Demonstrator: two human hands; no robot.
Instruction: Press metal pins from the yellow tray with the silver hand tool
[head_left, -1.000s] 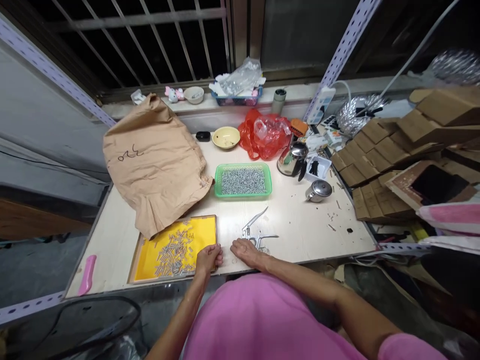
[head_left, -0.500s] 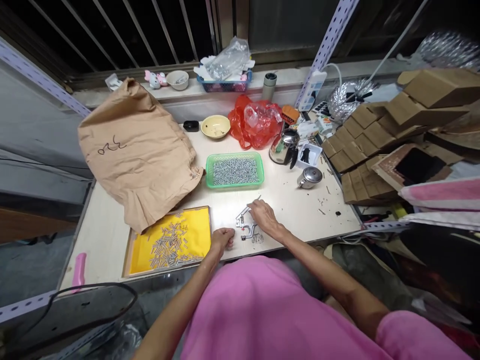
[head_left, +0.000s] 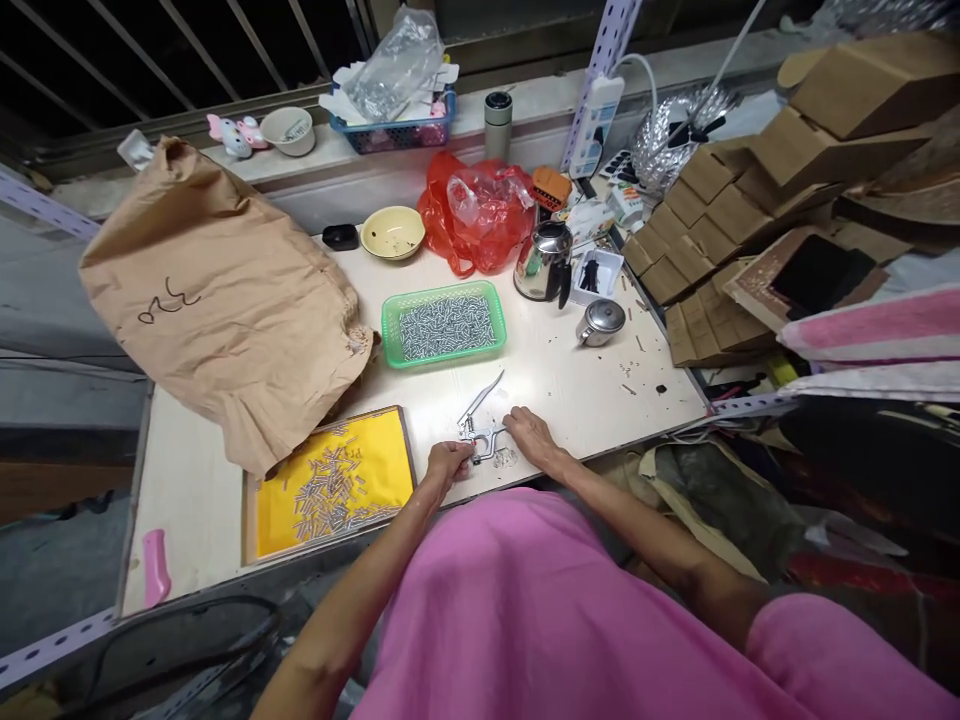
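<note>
pale table (head_left: 577, 400), barred window (head_left: 225, 40); left hand (head_left: 448, 463) grip on metal tool (head_left: 480, 415), right hand (head_left: 529, 437) unclear.

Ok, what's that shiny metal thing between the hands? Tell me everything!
It is a small, shiny, silvery metal hand tool lying on the pale table near its front edge. One long thin lever slants up and away to the right; a chunkier body with a shorter arm sits low. The left hand touches its near end, and the fingers of the right hand reach its right side. Finer parts are too small to tell.
</note>
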